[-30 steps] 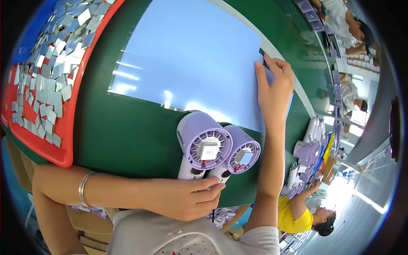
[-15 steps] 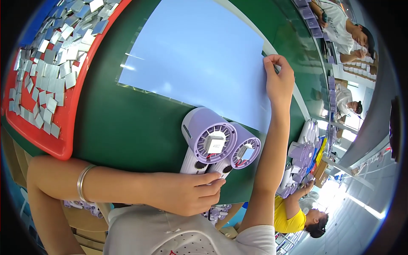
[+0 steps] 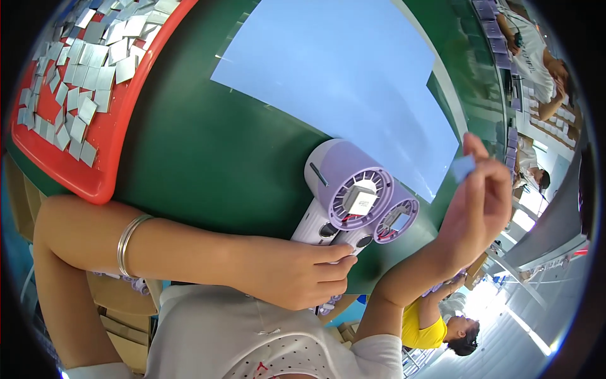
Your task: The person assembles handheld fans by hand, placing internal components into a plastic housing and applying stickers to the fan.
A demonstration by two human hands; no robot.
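Observation:
Two purple-and-white handheld fans lie side by side on the green table. The nearer-left fan (image 3: 353, 189) shows its round open end with a white square block at the middle; the right fan (image 3: 399, 218) has a small blue square inside. My left hand (image 3: 303, 271) is closed around the right fan's white handle, at the table's near edge. Raised to the right of the fans, my right hand (image 3: 483, 202) pinches a small blue square piece (image 3: 464, 167) between its fingertips. A large light blue sheet (image 3: 341, 69) lies flat just beyond the fans, its right corner cut stepwise.
A red tray (image 3: 123, 136) full of loose silver-grey square plates stands on the left of the green table (image 3: 189, 164). Stacks of purple fan parts (image 3: 495, 38) line the far right. Other people work there, one in a yellow shirt (image 3: 420, 328).
My right hand has come away from the sheet's right edge, moving toward me and right, with a small blue square now in its fingers. My left hand stays on the fan handle.

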